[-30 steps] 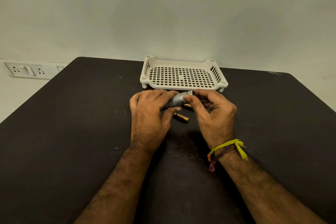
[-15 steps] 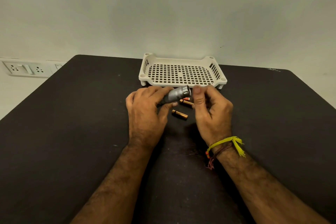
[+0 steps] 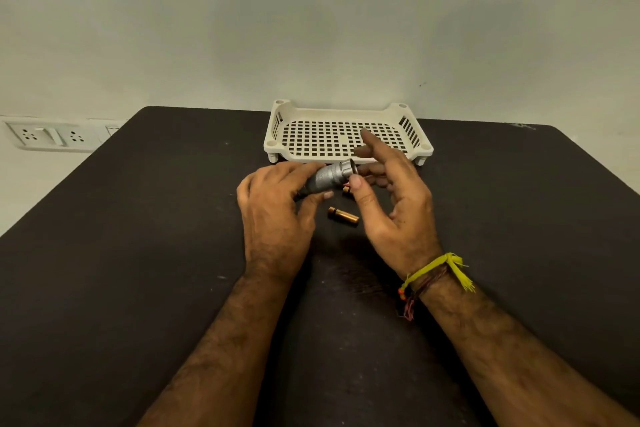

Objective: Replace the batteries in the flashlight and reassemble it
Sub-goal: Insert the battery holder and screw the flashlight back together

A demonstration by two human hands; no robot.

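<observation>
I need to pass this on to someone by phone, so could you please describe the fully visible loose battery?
Start at the white tray. Nearer you, between both hands, the battery lies flat on the dark table. Copper-coloured, fully exposed; its neighbour peeks from behind the right thumb.

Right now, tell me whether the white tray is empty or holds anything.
Empty: the white tray shows only bare grid; part is hidden behind the right hand.
</observation>
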